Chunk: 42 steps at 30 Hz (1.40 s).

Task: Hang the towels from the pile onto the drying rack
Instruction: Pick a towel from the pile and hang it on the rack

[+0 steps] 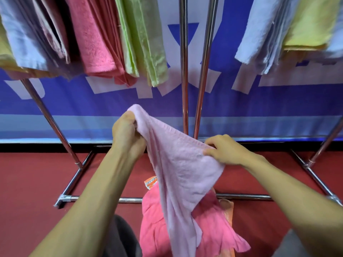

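Left hand pinches one top corner of a pale pink towel, right hand grips its upper edge; it hangs lengthwise, long axis sloping down, above the pile. Several towels already hang on the drying rack; more remain.

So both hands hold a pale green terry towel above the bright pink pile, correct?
No: the head view shows the left hand and right hand holding a pale pink terry towel, not green, above the bright pink pile.
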Each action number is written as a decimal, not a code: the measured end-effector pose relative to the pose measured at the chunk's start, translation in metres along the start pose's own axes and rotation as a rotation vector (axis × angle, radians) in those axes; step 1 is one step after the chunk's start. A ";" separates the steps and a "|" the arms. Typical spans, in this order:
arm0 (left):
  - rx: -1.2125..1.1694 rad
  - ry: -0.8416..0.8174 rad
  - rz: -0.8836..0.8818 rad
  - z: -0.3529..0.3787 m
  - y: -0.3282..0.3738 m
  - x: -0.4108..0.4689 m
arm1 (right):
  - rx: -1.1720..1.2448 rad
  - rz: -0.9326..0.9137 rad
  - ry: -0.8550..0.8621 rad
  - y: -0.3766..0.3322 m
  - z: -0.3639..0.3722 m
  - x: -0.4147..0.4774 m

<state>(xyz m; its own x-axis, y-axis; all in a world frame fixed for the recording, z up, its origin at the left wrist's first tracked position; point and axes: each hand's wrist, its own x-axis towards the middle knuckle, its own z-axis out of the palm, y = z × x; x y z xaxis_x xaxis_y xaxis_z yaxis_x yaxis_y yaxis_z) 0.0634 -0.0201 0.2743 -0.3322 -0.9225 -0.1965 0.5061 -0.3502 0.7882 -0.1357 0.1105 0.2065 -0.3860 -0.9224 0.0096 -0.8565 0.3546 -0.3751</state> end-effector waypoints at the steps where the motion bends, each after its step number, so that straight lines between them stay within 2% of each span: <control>1: 0.031 0.033 -0.006 -0.002 0.000 0.003 | -0.028 0.008 -0.047 0.001 -0.001 -0.001; 4: 0.102 0.113 -0.077 -0.009 -0.004 0.009 | 0.036 0.037 -0.203 -0.003 -0.001 -0.004; 6: 0.158 0.090 -0.095 -0.009 -0.009 0.009 | 0.369 0.115 -0.205 -0.014 -0.003 -0.006; 10: 0.420 -0.096 -0.017 -0.001 -0.026 -0.001 | 1.267 0.215 -0.069 -0.036 -0.007 -0.001; 13: 0.543 -0.201 0.046 0.005 -0.036 -0.003 | 1.551 0.249 -0.025 -0.046 -0.006 0.003; 16: 0.565 -0.236 0.036 0.010 -0.046 -0.006 | 1.601 0.252 0.000 -0.051 -0.001 0.003; 21: 0.745 -0.418 0.176 0.012 -0.059 -0.016 | 1.593 0.325 0.054 -0.050 -0.004 -0.003; 30: 0.839 -0.436 0.313 0.006 -0.061 -0.021 | 1.791 0.363 0.072 -0.056 -0.009 -0.014; 32: 0.888 -0.498 0.391 0.006 -0.057 -0.024 | 1.854 0.385 0.088 -0.057 -0.011 -0.014; 34: 1.071 -0.580 0.588 0.006 -0.055 -0.024 | 1.891 0.392 0.096 -0.059 -0.013 -0.015; 36: 1.202 -0.622 0.797 0.005 -0.053 -0.021 | 1.885 0.389 0.100 -0.061 -0.014 -0.016; 37: 1.205 -0.624 0.838 0.005 -0.052 -0.020 | 1.880 0.386 0.100 -0.061 -0.014 -0.016; 40: 1.160 -0.602 0.823 0.004 -0.049 -0.015 | 1.798 0.379 0.094 -0.060 -0.016 -0.016; 42: 1.129 -0.607 0.753 0.003 -0.047 -0.013 | 1.613 0.378 0.101 -0.059 -0.020 -0.019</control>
<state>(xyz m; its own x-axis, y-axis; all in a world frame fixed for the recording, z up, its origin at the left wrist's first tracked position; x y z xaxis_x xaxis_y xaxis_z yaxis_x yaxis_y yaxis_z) 0.0416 0.0088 0.2415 -0.6957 -0.5191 0.4965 -0.0700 0.7369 0.6724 -0.0841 0.1102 0.2470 -0.5503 -0.7908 -0.2679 0.4722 -0.0302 -0.8810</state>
